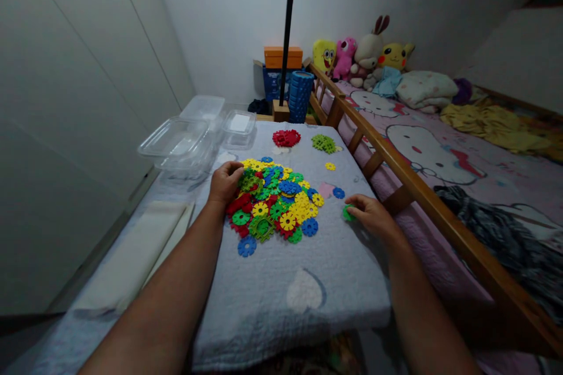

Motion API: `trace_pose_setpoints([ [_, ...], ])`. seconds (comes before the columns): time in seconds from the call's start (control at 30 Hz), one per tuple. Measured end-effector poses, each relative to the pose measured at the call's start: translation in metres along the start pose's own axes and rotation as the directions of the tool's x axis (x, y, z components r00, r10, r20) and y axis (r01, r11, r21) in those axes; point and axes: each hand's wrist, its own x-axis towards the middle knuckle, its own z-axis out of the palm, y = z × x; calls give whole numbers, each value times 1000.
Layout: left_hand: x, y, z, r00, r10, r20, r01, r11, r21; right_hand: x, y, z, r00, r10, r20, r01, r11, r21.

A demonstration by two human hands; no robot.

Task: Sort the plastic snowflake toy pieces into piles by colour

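A mixed pile of flat, notched plastic snowflake discs [281,199] in yellow, blue, green and red lies on the cloth-covered table. My left hand [226,181] rests at the pile's left edge with its fingers curled in, beside olive-green toothed pieces [251,180]; whatever its fingertips grip is hidden. To the right of the pile, my right hand [372,214] pinches a green disc [349,212] between thumb and fingers, low over the cloth. Near it lie a single blue disc [338,193] and a yellow disc [329,166].
Farther back sit a red heap [287,139] and a light-green heap [324,143] of pieces. Clear plastic containers [176,140] stand at the left, behind folded pale cloth [132,252]. A wooden bed rail [396,176] borders the right side; a black pole [288,29] rises at the back.
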Motion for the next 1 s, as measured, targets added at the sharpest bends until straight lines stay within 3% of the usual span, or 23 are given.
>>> trace_pose_setpoints([
  [0.23, 0, 0, 1, 1000, 2, -11, -1, 998, 55, -19, 8, 12, 1000, -7, -3, 7, 1000, -11],
  [0.43, 0, -2, 1, 1000, 6, -21, -5, 997, 71, -15, 14, 11, 982, -183, -38, 170, 961, -218],
  [0.6, 0, -1, 1, 999, 13, -34, -10, 997, 76, -14, 23, 10, 972, -226, -66, 202, 944, -260],
  [0.8, 3, -5, 0, 999, 20, -39, -16, 997, 81, -16, 21, 12, 969, -245, 20, 236, 904, -358],
  [1.0, 5, -8, 0, 999, 28, -40, -25, 997, 80, -13, 12, 19, 954, -296, -37, 260, 886, -383],
])
